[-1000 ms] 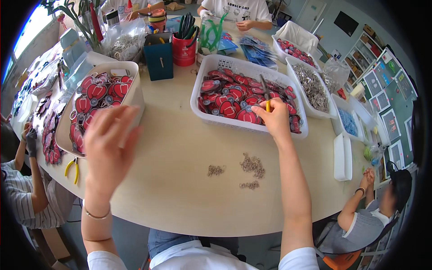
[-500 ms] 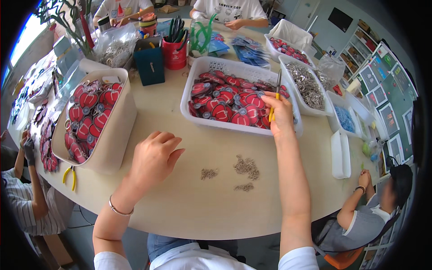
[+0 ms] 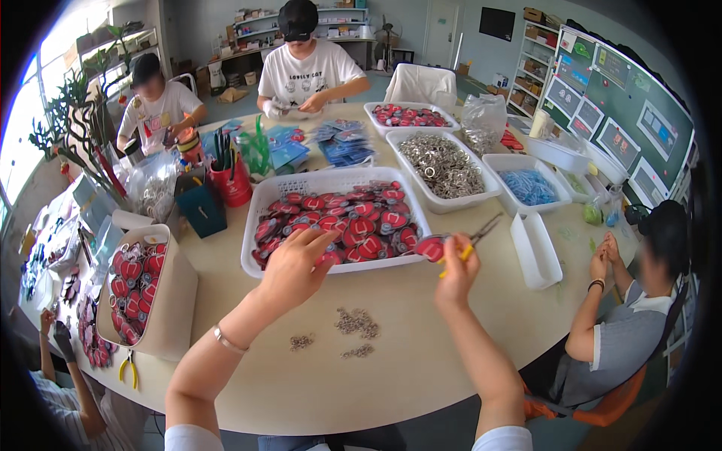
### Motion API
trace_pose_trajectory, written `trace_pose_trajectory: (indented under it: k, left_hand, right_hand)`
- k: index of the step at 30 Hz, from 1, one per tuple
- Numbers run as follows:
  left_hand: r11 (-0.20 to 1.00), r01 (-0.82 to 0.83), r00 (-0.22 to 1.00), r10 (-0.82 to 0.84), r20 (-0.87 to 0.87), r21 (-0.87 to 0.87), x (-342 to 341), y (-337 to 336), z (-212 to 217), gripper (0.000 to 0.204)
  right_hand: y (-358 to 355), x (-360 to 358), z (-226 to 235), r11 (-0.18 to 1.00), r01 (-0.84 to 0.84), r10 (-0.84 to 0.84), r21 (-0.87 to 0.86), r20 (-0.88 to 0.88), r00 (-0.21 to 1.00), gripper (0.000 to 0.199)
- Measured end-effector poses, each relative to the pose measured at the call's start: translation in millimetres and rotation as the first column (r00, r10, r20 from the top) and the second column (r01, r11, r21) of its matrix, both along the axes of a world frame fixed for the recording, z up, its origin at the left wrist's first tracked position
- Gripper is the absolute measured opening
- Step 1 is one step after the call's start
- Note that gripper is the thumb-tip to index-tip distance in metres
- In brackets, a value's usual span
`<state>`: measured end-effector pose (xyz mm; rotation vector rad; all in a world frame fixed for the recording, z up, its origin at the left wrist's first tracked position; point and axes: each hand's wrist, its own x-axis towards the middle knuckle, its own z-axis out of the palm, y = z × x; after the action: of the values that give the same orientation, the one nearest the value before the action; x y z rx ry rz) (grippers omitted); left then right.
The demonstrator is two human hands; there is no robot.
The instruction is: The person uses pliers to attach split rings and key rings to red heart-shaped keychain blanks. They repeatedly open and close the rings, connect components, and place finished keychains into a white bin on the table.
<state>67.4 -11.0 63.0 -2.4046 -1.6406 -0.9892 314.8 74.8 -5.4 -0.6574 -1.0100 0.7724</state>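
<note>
My right hand (image 3: 459, 274) is closed round yellow-handled pliers (image 3: 481, 231), their long metal jaws pointing up to the right. A red round-ended charm (image 3: 430, 248) shows at its fingertips, by the basket's right front corner. Over the near rim of the white basket (image 3: 259, 218) hangs my left hand (image 3: 297, 267), fingers stretched and apart, close to the red charms (image 3: 368, 225) heaped inside. Whether its fingertips touch any charm is hidden. Small metal rings or clasps (image 3: 356, 323) lie in little piles on the table before me.
A beige bin (image 3: 184, 301) of red charms stands left, yellow pliers (image 3: 128, 370) beside it. Rightward are a tub of metal rings (image 3: 444, 165), a tub of blue pieces (image 3: 530, 186) and a white tray (image 3: 535, 252). Other people (image 3: 308, 79) sit round the table.
The view has tilted up. My left hand has moved forward and right to the basket. My right hand has drawn back from above the basket, now with a red charm at its fingers.
</note>
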Motion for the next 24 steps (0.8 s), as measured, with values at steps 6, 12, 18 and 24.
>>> trace_pose_trajectory:
  k: [6, 12, 18, 24]
  left_hand:
    - [0.995, 0.101, 0.99, -0.1, -0.095, 0.002, 71.1, 130.2, -1.6, 0.073]
    - [0.994, -0.078, 0.982, 0.063, -0.177, -0.079, 141.0, 268.0, -6.6, 0.098]
    - [0.903, -0.309, 0.865, 0.137, -0.482, -0.298, 150.1, 360.9, -39.3, 0.125]
    - [0.864, -0.239, 0.843, -0.041, -0.536, -0.442, 170.6, 383.0, -32.3, 0.124]
  right_hand:
    - [26.7, 69.8, -60.3, 0.988, 0.062, -0.053, -0.143, 0.064, 0.997, 0.014]
    - [32.3, 58.9, -77.1, 0.993, 0.044, -0.022, -0.113, 0.195, 0.98, 0.017]
    - [29.8, 57.9, -62.1, 0.985, 0.041, -0.006, -0.166, 0.207, 0.978, 0.017]
    - [28.1, 62.3, -57.2, 0.972, 0.039, 0.023, -0.234, 0.256, 0.967, 0.014]
